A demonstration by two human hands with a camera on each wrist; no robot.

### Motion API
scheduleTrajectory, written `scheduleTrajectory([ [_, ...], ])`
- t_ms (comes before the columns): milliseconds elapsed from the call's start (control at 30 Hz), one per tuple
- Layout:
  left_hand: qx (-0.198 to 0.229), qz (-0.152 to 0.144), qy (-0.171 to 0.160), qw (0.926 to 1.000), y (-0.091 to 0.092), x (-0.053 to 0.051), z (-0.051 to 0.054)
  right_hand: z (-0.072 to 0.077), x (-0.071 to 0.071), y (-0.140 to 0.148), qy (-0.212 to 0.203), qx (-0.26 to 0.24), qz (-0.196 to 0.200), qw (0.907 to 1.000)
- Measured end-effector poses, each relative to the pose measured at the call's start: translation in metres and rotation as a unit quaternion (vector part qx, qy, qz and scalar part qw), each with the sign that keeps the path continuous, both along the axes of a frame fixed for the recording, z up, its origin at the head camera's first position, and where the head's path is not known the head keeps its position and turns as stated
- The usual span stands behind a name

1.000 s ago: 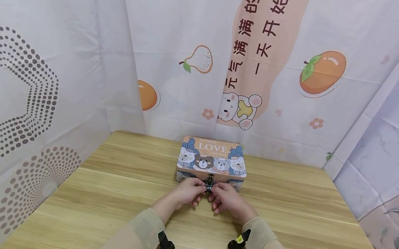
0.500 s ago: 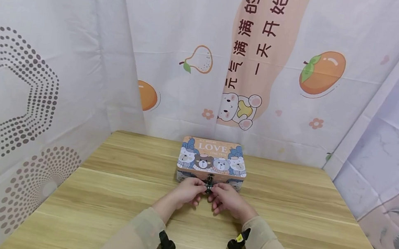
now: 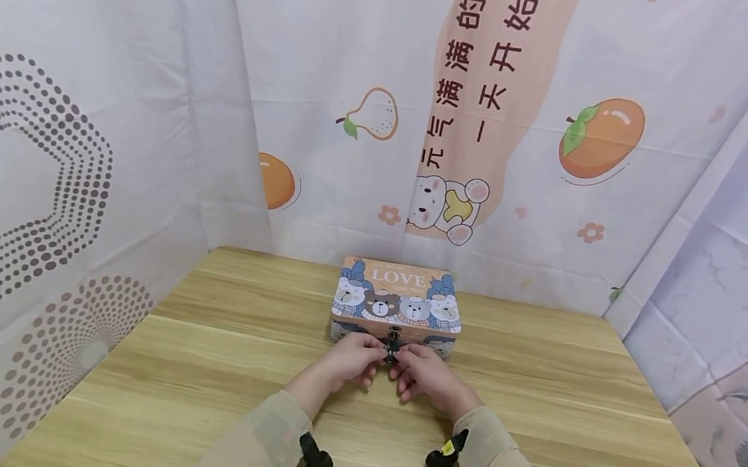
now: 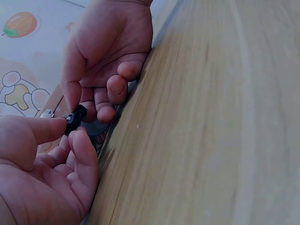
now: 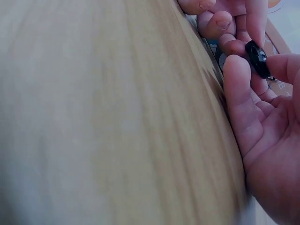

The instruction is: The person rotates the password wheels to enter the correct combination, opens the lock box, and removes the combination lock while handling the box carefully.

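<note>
A tin box with bears and "LOVE" on its closed lid stands at the back of the table. A small black padlock, with what look like number dials on its edge, sits at the metal latch on the box front. From the left, my left hand pinches the padlock between thumb and fingers. My right hand pinches it from the other side. Both hands' remaining fingers are loosely curled near the tabletop. The dial numbers are too small to read, and fingers partly cover the padlock.
The wooden table spreads out around the box. Behind it hangs a printed curtain with fruit and lettering, close to the box's back. More patterned cloth hangs at the left side. Black wrist cameras are strapped to both forearms.
Both hands stay at the padlock with hardly any movement. The box and its lid have not moved; the head view has tipped very slightly.
</note>
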State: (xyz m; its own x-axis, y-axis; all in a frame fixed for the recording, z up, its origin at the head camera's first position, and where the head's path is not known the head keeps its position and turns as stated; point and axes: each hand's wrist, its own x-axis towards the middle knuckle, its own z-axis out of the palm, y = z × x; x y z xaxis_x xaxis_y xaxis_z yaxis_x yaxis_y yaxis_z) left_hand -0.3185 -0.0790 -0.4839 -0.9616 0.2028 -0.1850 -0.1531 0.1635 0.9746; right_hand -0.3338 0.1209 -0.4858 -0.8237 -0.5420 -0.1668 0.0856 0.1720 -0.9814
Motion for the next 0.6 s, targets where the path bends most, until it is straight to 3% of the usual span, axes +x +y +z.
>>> scheduleTrajectory([
  [600, 0.005, 0.004, -0.002, 1.0000, 0.0019, 0.0004, 0.0000, -0.0007, -0.0001, 0.0001, 0.002, 0.001, -0.002, 1.0000],
])
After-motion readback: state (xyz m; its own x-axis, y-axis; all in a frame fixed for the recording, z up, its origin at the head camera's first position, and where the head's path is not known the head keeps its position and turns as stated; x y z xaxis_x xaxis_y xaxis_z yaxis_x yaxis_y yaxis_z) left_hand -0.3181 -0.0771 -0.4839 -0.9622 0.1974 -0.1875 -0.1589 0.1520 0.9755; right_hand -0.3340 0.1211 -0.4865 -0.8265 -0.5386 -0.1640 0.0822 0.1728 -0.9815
